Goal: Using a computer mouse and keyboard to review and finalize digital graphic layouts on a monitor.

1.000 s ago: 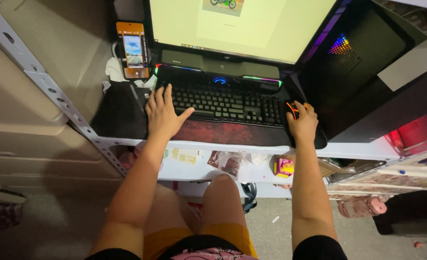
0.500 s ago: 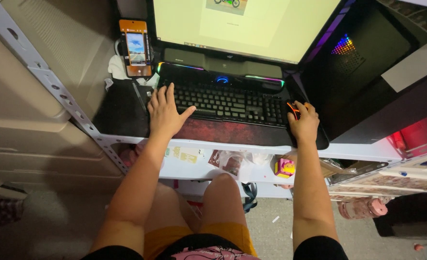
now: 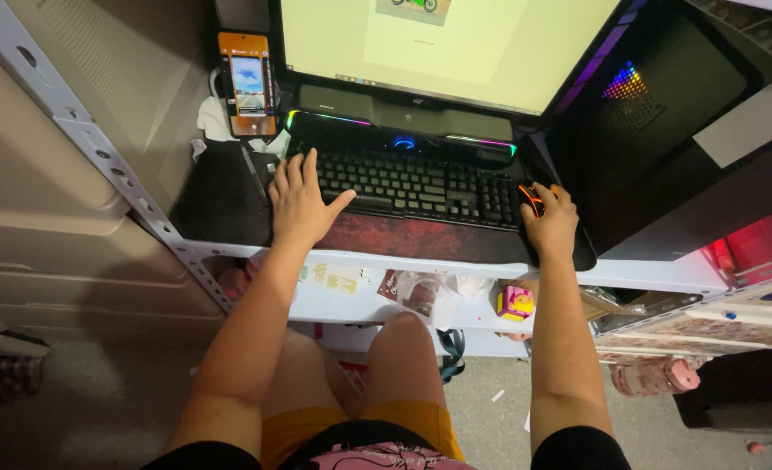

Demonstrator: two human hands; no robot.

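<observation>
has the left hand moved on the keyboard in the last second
No. The left hand rests on the left end of the keyboard, thumb by the same front-row keys as before.

I see a black keyboard (image 3: 412, 184) w/ rainbow-lit top edge; mouse (image 3: 532, 198) black w/ orange glow, at 3 o'clock of it. Desk mat (image 3: 421, 237) dark red, mottled. Phone (image 3: 248, 84) in orange case at 10 o'clock. Monitor (image 3: 456, 43) pale yellow. Shorts (image 3: 316, 431) mustard yellow.

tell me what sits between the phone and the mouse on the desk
In the head view, the black backlit keyboard lies between the orange-cased phone and the mouse, with the left hand on its left end.
</observation>
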